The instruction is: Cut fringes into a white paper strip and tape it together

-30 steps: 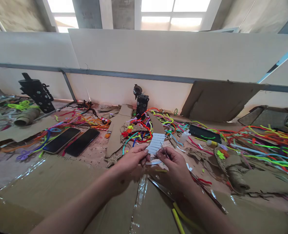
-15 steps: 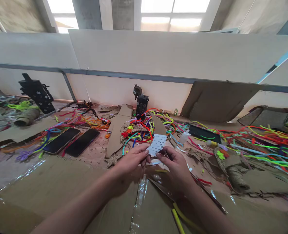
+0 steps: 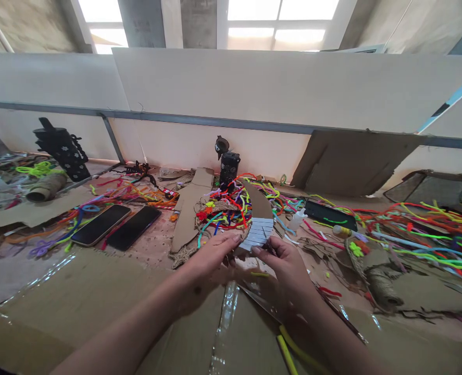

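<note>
A curved brown cardboard piece [image 3: 259, 200] is held up in front of me, its lower part covered with bands of white strip [image 3: 260, 229] lying side by side. My left hand [image 3: 215, 252] is closed on its lower left edge, with the fingertips partly hidden behind it. At the lower right edge my right hand [image 3: 285, 260] pinches a thin dark pointed thing, whose tip lies over the white bands; its kind is unclear. Below the hands, a long narrow blade-like metal thing [image 3: 260, 302] lies on the cardboard sheet [image 3: 184, 317].
Colourful pipe cleaners [image 3: 418, 229] are heaped across the table. Two phones [image 3: 101, 225] lie at left. A small glue bottle [image 3: 297, 219], a dark phone-like slab [image 3: 330, 214] and a twine roll [image 3: 383, 286] are at right. A black decorated cup [image 3: 228, 169] stands behind.
The cardboard piece has shifted slightly right and tilted, showing more of its brown upper part. My right hand has moved a little right with it; the left hand stays nearly in place.
</note>
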